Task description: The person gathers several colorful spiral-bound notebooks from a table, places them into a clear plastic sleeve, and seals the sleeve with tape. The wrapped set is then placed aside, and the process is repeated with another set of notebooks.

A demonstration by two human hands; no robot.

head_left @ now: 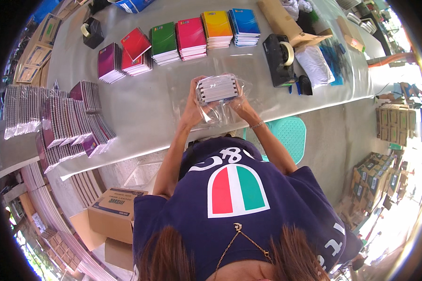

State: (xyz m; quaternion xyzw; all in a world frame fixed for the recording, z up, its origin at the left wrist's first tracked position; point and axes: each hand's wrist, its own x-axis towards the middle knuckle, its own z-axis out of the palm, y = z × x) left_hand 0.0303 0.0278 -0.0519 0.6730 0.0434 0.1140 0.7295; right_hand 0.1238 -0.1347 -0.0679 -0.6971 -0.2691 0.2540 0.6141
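In front of my body, over the table's near part, I hold a small stack of notebooks (218, 89) in a clear plastic bag. The page edges face up toward me and the covers are mostly hidden. My left hand (193, 107) is closed around the stack's left side, and my right hand (242, 103), with a bracelet at the wrist, grips the right side. Loose film hangs below the stack. Beyond my hands stands a row of spiral notebook stacks: purple (109, 62), red (136, 43), green (163, 41), pink (191, 36), yellow (216, 27) and blue (244, 25).
Wrapped notebook packs (63, 117) are piled at the table's left end. A black tape dispenser (277, 61) sits right of the row, and another dispenser (94, 33) at far left. Beside them lies a white plastic bag (315, 65). A turquoise stool (290, 136) and a cardboard box (115, 208) stand below.
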